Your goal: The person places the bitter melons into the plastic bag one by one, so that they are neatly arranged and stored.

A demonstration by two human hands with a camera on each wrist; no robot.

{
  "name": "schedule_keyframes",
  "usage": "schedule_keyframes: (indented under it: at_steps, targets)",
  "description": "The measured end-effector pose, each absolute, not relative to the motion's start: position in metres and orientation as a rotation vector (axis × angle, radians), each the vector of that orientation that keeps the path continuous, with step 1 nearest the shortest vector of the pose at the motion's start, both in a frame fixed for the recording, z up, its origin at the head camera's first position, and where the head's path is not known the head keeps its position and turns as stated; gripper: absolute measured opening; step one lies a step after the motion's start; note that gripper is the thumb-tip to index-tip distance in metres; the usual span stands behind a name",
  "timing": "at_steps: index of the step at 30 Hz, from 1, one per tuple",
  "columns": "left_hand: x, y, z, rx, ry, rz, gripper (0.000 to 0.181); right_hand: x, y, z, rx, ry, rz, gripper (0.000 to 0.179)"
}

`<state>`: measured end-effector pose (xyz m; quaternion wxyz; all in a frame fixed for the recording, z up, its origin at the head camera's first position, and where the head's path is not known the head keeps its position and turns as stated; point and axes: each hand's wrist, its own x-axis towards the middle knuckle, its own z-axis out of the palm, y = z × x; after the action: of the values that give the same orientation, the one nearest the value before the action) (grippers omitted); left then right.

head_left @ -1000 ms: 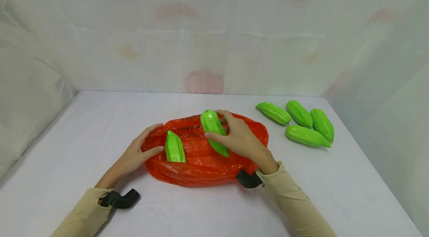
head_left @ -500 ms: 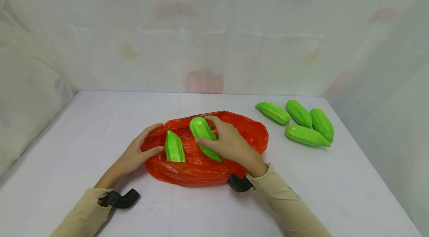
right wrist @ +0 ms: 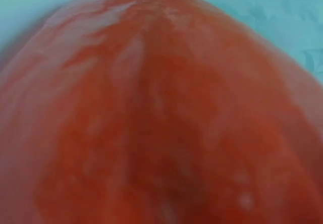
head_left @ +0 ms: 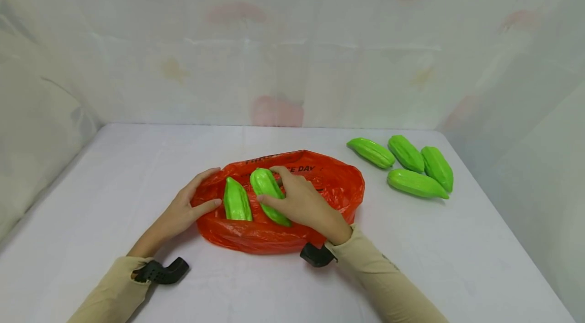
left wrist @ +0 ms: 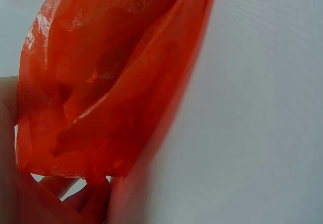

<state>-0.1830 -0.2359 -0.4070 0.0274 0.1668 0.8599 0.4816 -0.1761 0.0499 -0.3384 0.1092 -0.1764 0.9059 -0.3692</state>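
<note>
Since a second ago, the right hand [head_left: 305, 204] has moved left and lower; in the head view it grips a green vegetable [head_left: 266, 186] at its fingertips, over the red bag [head_left: 340, 175], beside another green vegetable [head_left: 237, 201]. Left wrist: the left hand [left wrist: 53, 201] holds the bag's edge. Right wrist: red plastic hides hand and vegetable.

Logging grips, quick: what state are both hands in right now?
Left hand: holding the left edge of the red plastic bag.
Right hand: holding a green bitter melon at the bag's mouth.
</note>
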Motion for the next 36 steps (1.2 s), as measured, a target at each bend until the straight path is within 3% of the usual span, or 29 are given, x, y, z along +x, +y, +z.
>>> schedule_keyframes:
  at_steps: [36]
  targets:
    - [-0.184, -0.236, -0.404, 0.500, 2.646, 1.481, 0.067, -0.182, 0.046, -0.352, -0.573, 2.398, -1.165, 0.070]
